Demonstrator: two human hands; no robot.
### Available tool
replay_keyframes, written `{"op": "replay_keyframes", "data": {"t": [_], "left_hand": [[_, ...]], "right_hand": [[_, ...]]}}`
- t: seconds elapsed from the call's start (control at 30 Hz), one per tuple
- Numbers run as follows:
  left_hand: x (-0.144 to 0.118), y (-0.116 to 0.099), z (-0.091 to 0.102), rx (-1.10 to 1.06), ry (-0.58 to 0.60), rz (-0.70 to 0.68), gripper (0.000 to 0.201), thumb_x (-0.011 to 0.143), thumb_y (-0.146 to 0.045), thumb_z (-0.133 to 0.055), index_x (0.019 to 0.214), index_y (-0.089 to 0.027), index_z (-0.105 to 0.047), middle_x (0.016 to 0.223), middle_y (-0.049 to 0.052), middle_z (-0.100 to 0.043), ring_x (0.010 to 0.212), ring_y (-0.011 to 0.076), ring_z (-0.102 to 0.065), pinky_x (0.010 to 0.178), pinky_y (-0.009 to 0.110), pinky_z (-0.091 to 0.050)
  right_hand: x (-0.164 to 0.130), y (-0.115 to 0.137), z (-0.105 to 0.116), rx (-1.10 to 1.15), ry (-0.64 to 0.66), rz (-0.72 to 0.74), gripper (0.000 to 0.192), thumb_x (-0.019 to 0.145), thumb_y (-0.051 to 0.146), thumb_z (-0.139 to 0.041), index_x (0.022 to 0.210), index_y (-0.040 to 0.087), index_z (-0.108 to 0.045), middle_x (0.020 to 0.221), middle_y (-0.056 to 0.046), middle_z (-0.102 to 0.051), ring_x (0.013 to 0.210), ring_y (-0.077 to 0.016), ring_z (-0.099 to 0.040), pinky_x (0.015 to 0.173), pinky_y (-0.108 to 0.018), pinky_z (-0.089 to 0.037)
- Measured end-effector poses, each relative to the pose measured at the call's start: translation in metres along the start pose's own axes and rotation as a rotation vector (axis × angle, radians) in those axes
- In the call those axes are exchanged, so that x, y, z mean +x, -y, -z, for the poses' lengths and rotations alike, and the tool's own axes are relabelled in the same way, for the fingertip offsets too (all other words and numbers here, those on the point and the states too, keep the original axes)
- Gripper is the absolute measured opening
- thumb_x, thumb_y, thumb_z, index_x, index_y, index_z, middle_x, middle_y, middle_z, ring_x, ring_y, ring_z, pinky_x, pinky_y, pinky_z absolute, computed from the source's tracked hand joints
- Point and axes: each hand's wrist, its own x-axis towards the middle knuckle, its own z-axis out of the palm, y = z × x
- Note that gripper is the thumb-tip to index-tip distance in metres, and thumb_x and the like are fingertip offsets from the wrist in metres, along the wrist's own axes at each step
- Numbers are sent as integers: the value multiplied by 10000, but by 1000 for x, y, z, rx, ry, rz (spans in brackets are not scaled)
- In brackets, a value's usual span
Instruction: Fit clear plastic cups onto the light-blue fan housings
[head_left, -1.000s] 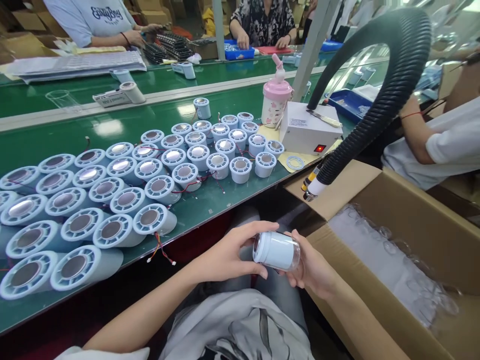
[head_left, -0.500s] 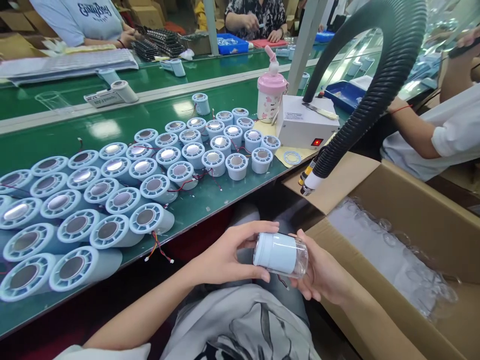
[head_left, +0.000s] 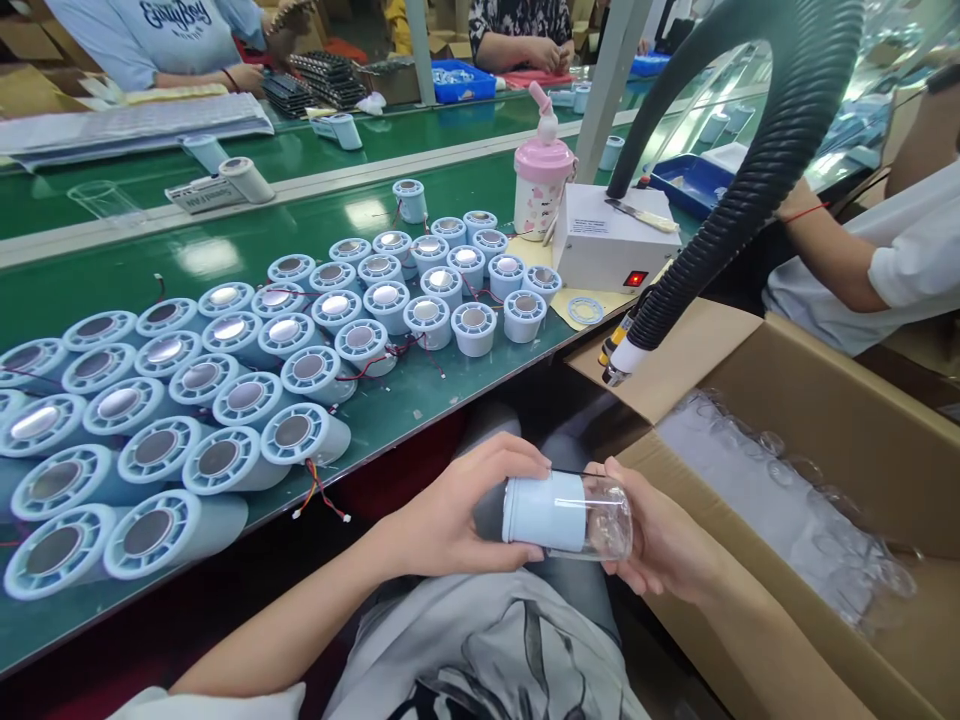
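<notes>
Holding the pale blue fan housing [head_left: 544, 510] over my lap, my left hand [head_left: 450, 520] has thumb and fingers wrapped round its blue end, while my right hand [head_left: 660, 545] cups the clear plastic cup [head_left: 600, 520] from behind, fingers closed on it. Half a second ago the clear sleeve covered most of the blue body; now it stands further out to the right, so I judge the two parts are sliding along each other, though I cannot tell which way the fit is meant to go.

Beside my right arm the cardboard box [head_left: 825, 400] stands open, with rows of clear cups [head_left: 780, 490] packed inside. On the green bench [head_left: 420, 400] many more fan housings [head_left: 225, 400] stand in rows, red wires trailing. A black extraction hose [head_left: 757, 170] arches over a white control box [head_left: 607, 240].
</notes>
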Motion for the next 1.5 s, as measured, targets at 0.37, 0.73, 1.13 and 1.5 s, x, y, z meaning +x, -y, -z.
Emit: {"op": "replay_keyframes", "data": {"t": [0.37,0.73,1.13,1.5], "left_hand": [[-6,-3,2,134,64,27,335,852,-318,-644,1185,-278,-643,1101,80,-483,1005,203,-529,868,337,-491],[-12,-6,-2,150,73,-85,216,860,-187,-630,1036,-280,-713,1287,79,-439,1133,207,-522,941,319,-495],[-12,0,-6,-122,68,117,669,716,-237,-800,1323,-305,-526,1393,107,-503,1271,272,-505,1043,407,-445],[-15,-8,-3,-352,43,429,715,739,-372,-772,1376,-241,-477,1224,122,-615,1026,246,-642,841,364,-561]], "right_hand": [[-2,-4,5,6,-26,-4,545,812,736,-423,797,196,-494,441,27,-603,254,-72,-469,249,-103,-254],[-5,-4,2,27,-52,-78,526,928,634,-280,812,186,-530,432,-6,-606,257,-77,-474,256,-102,-260],[5,0,-16,58,183,-274,866,971,591,-10,558,101,-593,437,-51,-541,256,-37,-433,238,-88,-259],[-3,-29,6,-692,-24,897,500,843,213,-696,1286,395,-550,1436,-25,-498,1307,-264,-476,1072,-423,-419]]}}
